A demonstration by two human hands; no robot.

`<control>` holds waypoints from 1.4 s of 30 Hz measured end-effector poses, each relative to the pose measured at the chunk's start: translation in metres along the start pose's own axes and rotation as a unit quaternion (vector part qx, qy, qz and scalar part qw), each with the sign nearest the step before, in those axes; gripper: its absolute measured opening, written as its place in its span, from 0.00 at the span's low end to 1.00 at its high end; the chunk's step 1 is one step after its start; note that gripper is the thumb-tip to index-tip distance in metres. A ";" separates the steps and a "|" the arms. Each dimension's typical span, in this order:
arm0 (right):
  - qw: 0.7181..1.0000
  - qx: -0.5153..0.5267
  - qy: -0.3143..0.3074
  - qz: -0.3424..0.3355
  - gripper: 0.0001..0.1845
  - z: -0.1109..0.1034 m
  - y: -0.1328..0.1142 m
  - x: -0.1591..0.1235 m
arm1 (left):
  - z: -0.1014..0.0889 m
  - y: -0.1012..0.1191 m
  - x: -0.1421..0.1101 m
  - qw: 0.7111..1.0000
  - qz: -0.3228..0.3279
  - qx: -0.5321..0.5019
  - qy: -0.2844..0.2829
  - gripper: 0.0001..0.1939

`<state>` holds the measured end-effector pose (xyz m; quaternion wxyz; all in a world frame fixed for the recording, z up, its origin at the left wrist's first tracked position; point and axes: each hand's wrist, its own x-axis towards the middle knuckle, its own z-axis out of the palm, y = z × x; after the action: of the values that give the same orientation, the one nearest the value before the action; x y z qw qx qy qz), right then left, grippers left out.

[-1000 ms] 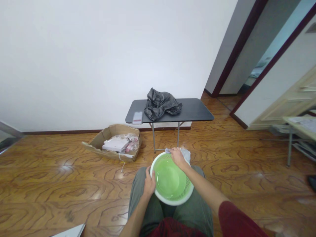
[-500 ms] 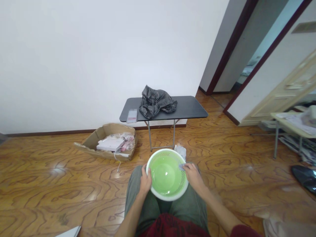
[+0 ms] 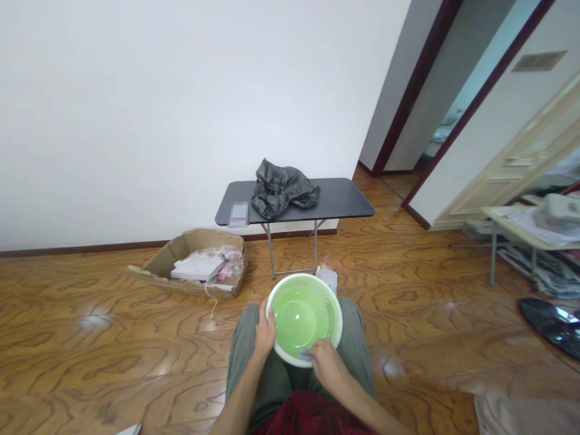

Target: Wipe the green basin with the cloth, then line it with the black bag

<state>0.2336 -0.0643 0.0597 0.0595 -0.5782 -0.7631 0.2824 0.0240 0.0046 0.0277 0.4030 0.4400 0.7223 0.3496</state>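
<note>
A round green plastic basin (image 3: 296,317) with a white rim and lattice-patterned sides rests on my lap, between my knees. Gripping its left rim is my left hand (image 3: 265,331), thumb on the inside edge and fingers around the outside. My right hand (image 3: 324,357) reaches over the near side of the basin. Its fingers are closed on a small greyish-blue cloth (image 3: 305,354), which lies against the inner near wall. Part of the cloth is hidden under the fingers.
A black folding table (image 3: 339,196) stands by the wall, bearing a crumpled black plastic bag (image 3: 283,190). Left of it, a cardboard box (image 3: 158,266) holds white and pink packages. A white bag (image 3: 327,278) sits behind the basin. At right is a small table (image 3: 507,220).
My right hand has slid with the cloth from the basin's right rim round to its near side. The left hand keeps its hold. My view has turned slightly right.
</note>
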 end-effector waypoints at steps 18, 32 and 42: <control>0.992 -0.039 0.038 -0.111 0.23 -0.017 0.053 -0.013 | 0.002 -0.003 0.005 1.000 0.001 0.003 -0.001 0.29; 0.968 -0.069 0.241 -0.026 0.23 -0.068 0.098 0.111 | 0.002 -0.008 0.003 0.999 0.031 0.002 -0.015 0.29; 0.982 -0.075 0.151 -0.086 0.23 -0.065 0.023 0.192 | 0.003 -0.013 0.004 0.998 0.053 -0.031 -0.021 0.28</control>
<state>0.2177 0.1391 0.0569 0.1541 -0.5494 -0.8112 0.1280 0.0206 0.0040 0.0143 0.4124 0.4723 0.6784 0.3830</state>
